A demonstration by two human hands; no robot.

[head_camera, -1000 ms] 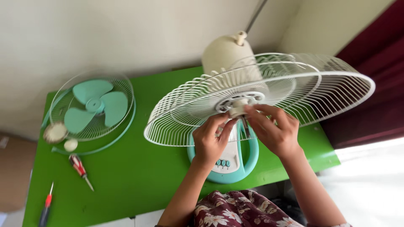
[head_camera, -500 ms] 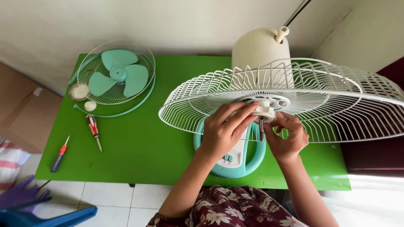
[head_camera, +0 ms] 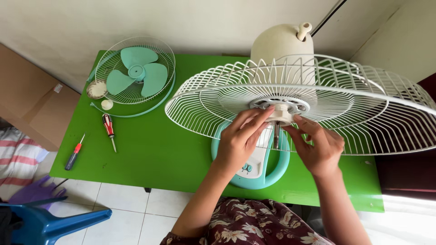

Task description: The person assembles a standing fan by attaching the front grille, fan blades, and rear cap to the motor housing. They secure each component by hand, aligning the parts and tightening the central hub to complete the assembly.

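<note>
A table fan stands on a green table [head_camera: 154, 159]. Its white rear wire guard [head_camera: 359, 113] faces me, with the cream motor housing [head_camera: 281, 43] behind it and the teal base [head_camera: 268, 174] below. At the guard's centre a white plastic nut [head_camera: 281, 114] sits around the bare metal shaft [head_camera: 276, 135]. My left hand [head_camera: 240, 138] has its fingers on the nut's left side. My right hand [head_camera: 318, 147] pinches the nut from the right.
At the table's far left lie the front guard with the teal blade [head_camera: 136, 75] in it, a round cap [head_camera: 96, 89] and a small knob [head_camera: 107, 105]. Two red-handled screwdrivers [head_camera: 109, 129] [head_camera: 75, 152] lie nearby. A blue chair [head_camera: 50, 222] and cardboard box [head_camera: 32, 104] stand left.
My view has shifted, bringing more floor and the chair into sight. Both hands stay at the nut; my right hand has risen from beside the shaft to the nut's edge.
</note>
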